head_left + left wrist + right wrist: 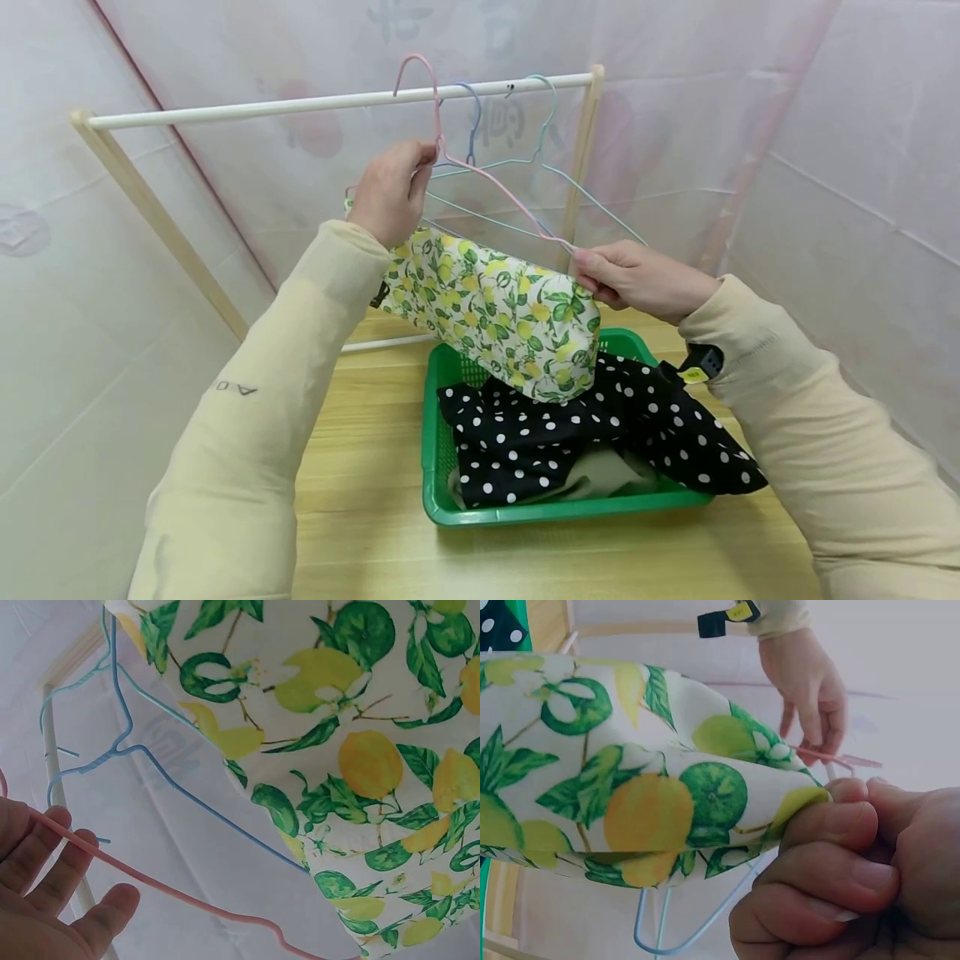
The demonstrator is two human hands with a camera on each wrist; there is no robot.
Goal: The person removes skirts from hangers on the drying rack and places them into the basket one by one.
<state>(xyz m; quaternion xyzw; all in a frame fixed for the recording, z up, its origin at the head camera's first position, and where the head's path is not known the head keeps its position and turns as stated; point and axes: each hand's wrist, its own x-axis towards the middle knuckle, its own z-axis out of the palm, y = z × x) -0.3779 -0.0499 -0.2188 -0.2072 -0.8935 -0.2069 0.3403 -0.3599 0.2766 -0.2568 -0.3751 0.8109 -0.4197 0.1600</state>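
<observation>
My left hand (393,192) holds a pink wire hanger (495,179) just below its hook, in front of the rail. In the left wrist view, the fingers (82,847) curl by the hanger's sloping arm. From the hanger's side hangs a white cloth (517,312) printed with lemons and green leaves; its kind of garment cannot be told. My right hand (637,275) pinches the cloth's upper right corner at the hanger's end. The right wrist view shows the fingertips (847,821) curled tight on the gathered fabric. Whether the pink hook rests on the rail is unclear.
A white rail (262,110) on wooden posts carries a blue hanger (474,125) and a teal hanger (551,125). Below, a green basket (429,450) on the wooden table (360,483) holds black polka-dot cloth (517,442), spilling over the right rim, and olive cloth (600,471).
</observation>
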